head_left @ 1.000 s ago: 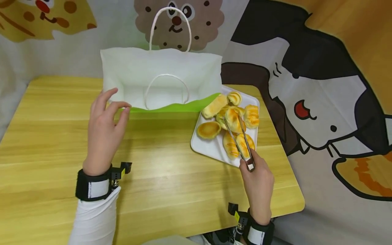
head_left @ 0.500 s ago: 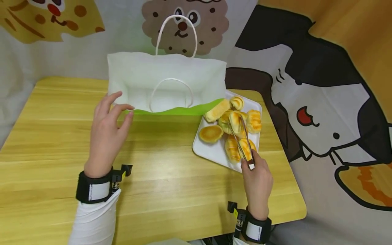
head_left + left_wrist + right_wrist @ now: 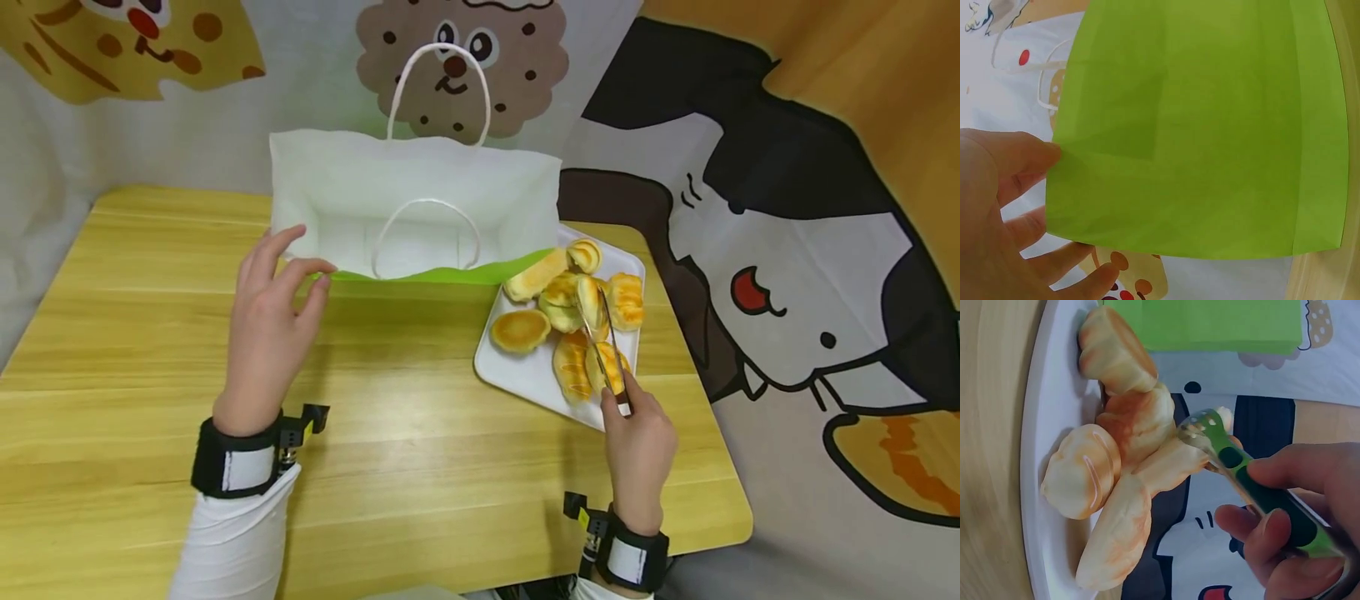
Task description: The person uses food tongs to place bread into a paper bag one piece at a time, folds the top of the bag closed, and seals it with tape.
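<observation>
My left hand (image 3: 273,325) pinches the front rim of an upright paper bag (image 3: 337,167) near its left corner. White inside and green outside, the bag stands with its mouth wide and two white cord handles showing. In the left wrist view, thumb and fingers meet at the edge of the green side. My right hand (image 3: 641,442) grips metal tongs (image 3: 1272,500) with green handle inlays. Between the arms of the tongs is a bread roll (image 3: 588,300), over the middle of a white tray (image 3: 498,367). In the right wrist view, the tong tips overlap the breads.
Several other breads lie on the tray, among them a flat round one (image 3: 520,331) at the left and a striped one (image 3: 626,300) at the right. The tray's back corner reaches under the bag's right edge. A cartoon-print cloth (image 3: 480,83) hangs behind the wooden table (image 3: 405,442).
The arms of the tongs have drawn closer together around the bread roll. My left hand keeps its hold on the bag's rim. The head view has shifted slightly.
</observation>
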{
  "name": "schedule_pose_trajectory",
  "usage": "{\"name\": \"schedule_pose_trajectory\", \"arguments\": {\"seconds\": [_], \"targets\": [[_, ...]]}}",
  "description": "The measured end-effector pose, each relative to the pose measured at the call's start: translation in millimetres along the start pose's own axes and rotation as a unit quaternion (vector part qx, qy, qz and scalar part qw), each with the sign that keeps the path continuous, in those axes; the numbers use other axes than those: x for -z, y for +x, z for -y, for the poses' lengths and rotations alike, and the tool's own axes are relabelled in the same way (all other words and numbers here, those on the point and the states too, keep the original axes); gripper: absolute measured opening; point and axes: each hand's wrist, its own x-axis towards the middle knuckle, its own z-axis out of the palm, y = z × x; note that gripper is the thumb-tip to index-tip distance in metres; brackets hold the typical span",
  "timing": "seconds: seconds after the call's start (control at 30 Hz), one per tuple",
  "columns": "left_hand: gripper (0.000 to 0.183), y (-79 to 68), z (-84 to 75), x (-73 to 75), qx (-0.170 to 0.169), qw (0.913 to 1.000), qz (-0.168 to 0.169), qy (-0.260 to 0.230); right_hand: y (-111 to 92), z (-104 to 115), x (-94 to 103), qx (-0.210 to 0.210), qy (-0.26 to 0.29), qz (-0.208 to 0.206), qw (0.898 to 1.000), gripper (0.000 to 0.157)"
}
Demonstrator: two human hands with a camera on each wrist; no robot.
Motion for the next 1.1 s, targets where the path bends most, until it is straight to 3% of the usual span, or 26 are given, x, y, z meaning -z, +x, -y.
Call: {"name": "schedule_pose_trajectory", "arguments": {"seconds": [0.37, 0.53, 0.63, 0.73, 0.87, 1.1], "targets": [[0.008, 0.0, -1.6, -0.3, 0.011, 0.9998, -0.012, -0.007, 4, -2, 16.0, -0.054, 0.038, -0.047, 0.997, 0.029], [0.009, -1.0, -1.4, -0.7, 0.011, 0.9999, -0.012, -0.007, 6, 0, 26.3, -0.099, 0.079, -0.060, 0.990, 0.029], [0.009, -1.4, -1.4, -1.0, 0.009, 0.9999, -0.010, -0.007, 9, 2, 31.0, -0.111, 0.111, -0.087, 0.984, 0.024], [0.009, -1.7, -1.1, -0.5, 0.011, 0.9999, -0.007, -0.006, 12, 8, 34.0, -0.094, 0.140, -0.128, 0.977, 0.021], [0.009, -2.4, -0.7, 0.7, 0.013, 0.9999, -0.003, -0.006, 16, 20, 37.2, -0.039, 0.177, -0.165, 0.969, 0.029], [0.009, -3.8, -0.2, 1.1, 0.011, 0.9999, -0.002, -0.007, 36, 56, 43.3, 0.035, 0.240, -0.175, 0.954, 0.033]]}}
